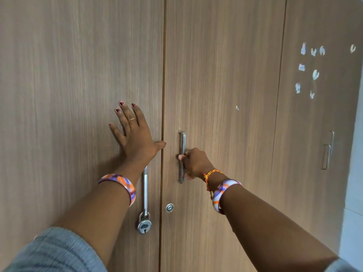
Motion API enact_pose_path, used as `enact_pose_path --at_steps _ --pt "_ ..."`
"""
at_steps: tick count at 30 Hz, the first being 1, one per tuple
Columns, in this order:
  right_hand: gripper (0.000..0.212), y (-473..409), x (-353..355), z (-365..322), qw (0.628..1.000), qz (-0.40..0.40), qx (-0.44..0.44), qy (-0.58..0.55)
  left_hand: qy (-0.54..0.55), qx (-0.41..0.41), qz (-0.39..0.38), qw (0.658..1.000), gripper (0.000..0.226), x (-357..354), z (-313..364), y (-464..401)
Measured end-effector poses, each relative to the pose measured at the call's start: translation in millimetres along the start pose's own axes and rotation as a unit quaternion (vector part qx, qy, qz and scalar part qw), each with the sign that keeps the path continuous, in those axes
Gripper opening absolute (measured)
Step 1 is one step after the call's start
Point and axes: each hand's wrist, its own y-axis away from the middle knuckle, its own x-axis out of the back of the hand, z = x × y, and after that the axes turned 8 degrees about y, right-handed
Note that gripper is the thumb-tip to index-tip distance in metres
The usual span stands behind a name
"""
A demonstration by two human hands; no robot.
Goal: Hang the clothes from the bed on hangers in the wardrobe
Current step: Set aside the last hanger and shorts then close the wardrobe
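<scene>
Two hands on the wardrobe [225, 75]: left hand [135, 132] flat, fingers spread; right hand [194, 163] gripping the door handle [182, 142].

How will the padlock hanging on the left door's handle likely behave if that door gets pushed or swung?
The padlock hangs loose by its shackle from the handle, so it would probably swing and knock the door. It looks like metal, likely heavy for its size, stiff, not fragile.

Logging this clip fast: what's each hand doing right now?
Left hand: open, pressed flat on the left wardrobe door.
Right hand: closed around the door handle.
</scene>
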Motion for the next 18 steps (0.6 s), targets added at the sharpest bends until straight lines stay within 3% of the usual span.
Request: enact_pose_path --at_steps 18 --pt "0.029 -24 -27 12 0.997 0.081 0.002 0.003 -0.014 -0.005 0.020 1.000 0.126 -9 -8 -4"
